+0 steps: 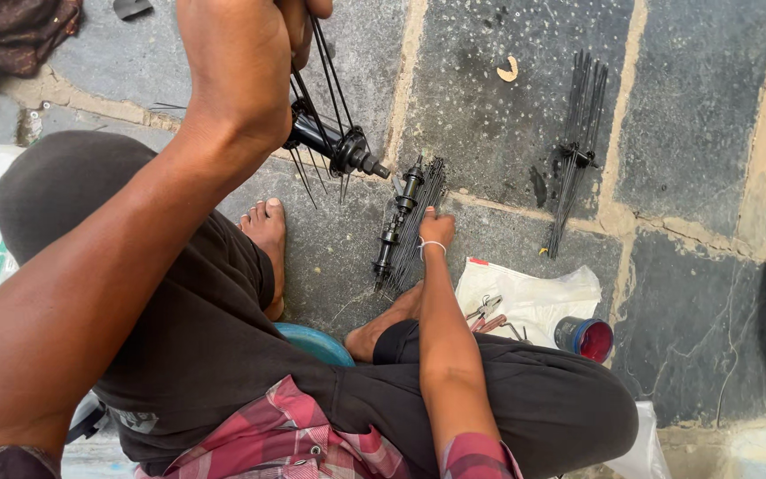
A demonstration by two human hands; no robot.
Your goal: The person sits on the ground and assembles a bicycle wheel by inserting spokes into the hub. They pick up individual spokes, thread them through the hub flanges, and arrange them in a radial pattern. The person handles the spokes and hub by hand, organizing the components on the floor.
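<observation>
black metal up top: the left hand (239, 66) is raised close to the camera, fingers closed around a bunch of thin black spokes, and the hub (334, 142) those spokes run into hangs just below the fist, tilted, its axle end pointing right and down over the stone floor (693, 124). that hub is a dark, glossy cylinder with flanges, spokes splaying out of it both upward into the grip and downward in a loose fan. down on the ground, the right hand (436, 226) reaches to a second hub (399, 217) lying lengthwise on a spread bundle of spokes (423, 222); fingers rest on the bundle just right of that hub, curled down on the spokes, though whether they actually pinch any i cannot tell. further right, well apart, a third hub with spokes (574, 155) lies on the slabs. so that's three hubs, one held, two lying. near the right knee, a white plastic bag (534, 297) with pliers (485, 310) on it, and one small blue cup (587, 337) with red inside. two bare feet (268, 235) flank the middle hub.
</observation>
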